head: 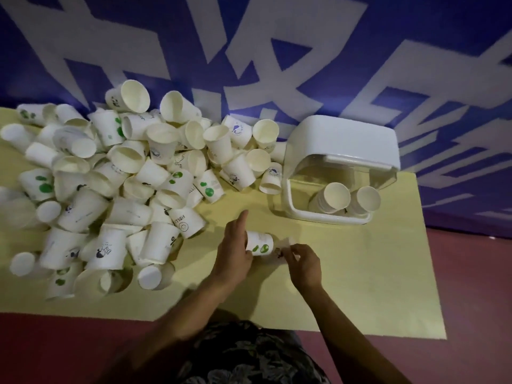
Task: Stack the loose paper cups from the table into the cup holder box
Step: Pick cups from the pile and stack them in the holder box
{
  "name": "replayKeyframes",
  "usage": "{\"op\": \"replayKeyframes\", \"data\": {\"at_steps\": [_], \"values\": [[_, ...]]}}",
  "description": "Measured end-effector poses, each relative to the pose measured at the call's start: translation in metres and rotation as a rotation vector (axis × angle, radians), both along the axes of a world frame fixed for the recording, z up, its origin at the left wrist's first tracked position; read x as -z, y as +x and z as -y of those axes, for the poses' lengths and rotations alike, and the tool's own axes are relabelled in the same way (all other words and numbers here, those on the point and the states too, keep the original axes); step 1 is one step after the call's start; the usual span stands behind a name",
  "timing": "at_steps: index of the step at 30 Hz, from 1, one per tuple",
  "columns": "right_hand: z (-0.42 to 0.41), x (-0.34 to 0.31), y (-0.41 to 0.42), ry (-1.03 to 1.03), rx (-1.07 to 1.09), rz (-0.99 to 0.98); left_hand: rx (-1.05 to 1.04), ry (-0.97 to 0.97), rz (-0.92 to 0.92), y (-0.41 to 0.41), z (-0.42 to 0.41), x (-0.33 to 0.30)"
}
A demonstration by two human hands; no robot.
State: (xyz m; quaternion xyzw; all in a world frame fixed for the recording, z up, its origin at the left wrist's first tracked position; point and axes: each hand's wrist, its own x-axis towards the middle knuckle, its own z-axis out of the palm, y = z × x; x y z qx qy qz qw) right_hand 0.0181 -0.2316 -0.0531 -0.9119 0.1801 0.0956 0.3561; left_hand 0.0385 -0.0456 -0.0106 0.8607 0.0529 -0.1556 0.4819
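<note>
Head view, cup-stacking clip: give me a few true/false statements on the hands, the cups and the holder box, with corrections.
1. The left hand holds a cup with green print. True.
2. The cup holder box is empty. False: two cup stacks lean inside it.
3. The loose cup pile lies to the left of the box. True.
4. The right hand is inside the box. False: it is over the yellow table, pinching a blurred cup.

Both forearms are bare, no sleeves showing; a dark garment (pixel 249 358) with a pale leafy print covers the lap.
</note>
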Motion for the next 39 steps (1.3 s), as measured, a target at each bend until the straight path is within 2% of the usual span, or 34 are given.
{"op": "replayKeyframes", "data": {"at_steps": [7,13,22,29,35,39], "values": [[0.065,-0.053,0.007,0.049,0.125,0.237,0.229,0.042,0.186,0.037,0.063,-0.031],[0.131,-0.100,0.030,-0.012,0.186,0.411,0.193,0.027,0.358,0.071,0.123,-0.070],[0.198,-0.099,0.066,-0.278,-0.036,0.476,0.271,0.251,0.588,0.100,0.178,-0.072],[0.213,-0.062,0.088,-0.381,-0.261,0.350,0.379,0.337,0.490,0.113,0.206,-0.047],[0.216,-0.035,0.097,-0.415,-0.339,0.201,0.468,0.459,0.282,0.118,0.217,-0.017],[0.214,-0.025,0.101,-0.424,-0.349,0.210,0.496,0.521,0.232,0.120,0.226,-0.008]]}}
